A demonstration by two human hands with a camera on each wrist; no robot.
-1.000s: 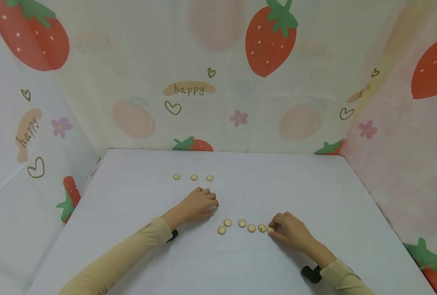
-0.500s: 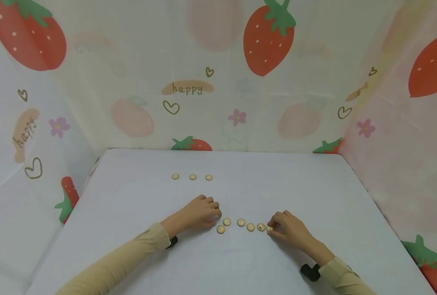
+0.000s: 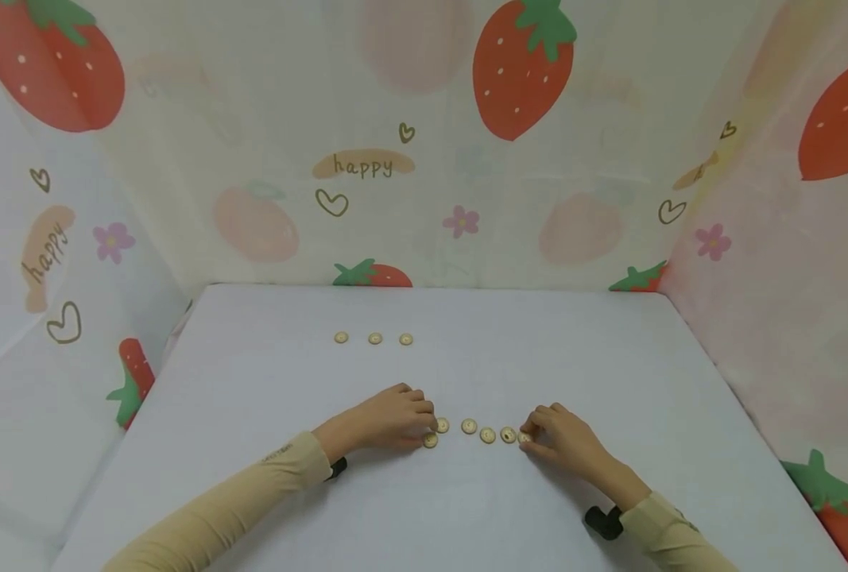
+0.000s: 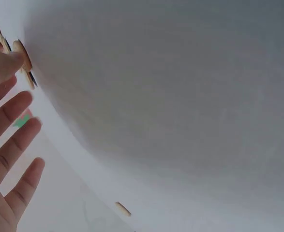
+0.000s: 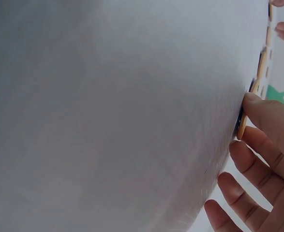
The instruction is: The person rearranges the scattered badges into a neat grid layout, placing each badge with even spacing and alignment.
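My left hand [image 3: 397, 417] is at the left end of a crooked row of small round wooden discs. Its thumb reaches the edge of the near-left disc [image 3: 431, 440], and its index fingertip is right beside the disc behind [image 3: 443, 426]. In the left wrist view, the thumb overlaps a disc [image 4: 25, 57] while the other fingers [image 4: 16, 140] are spread. At the row's right end, my right hand [image 3: 563, 437] pinches the last disc [image 5: 241, 123] between thumb and index finger. Marks show on the discs' upper faces, with dark undersides in the right wrist view.
Between the hands lie further discs [image 3: 470, 427], one bearing a dark spot [image 3: 509, 434]. Three more discs [image 3: 375, 338] stand spaced apart toward the back of the white-covered table [image 3: 538, 342]. Strawberry-printed cloth [image 3: 452, 175] encloses the back and sides.
My left hand has come forward and right from below the back discs to the row's left end. My right hand has stayed at the end disc.
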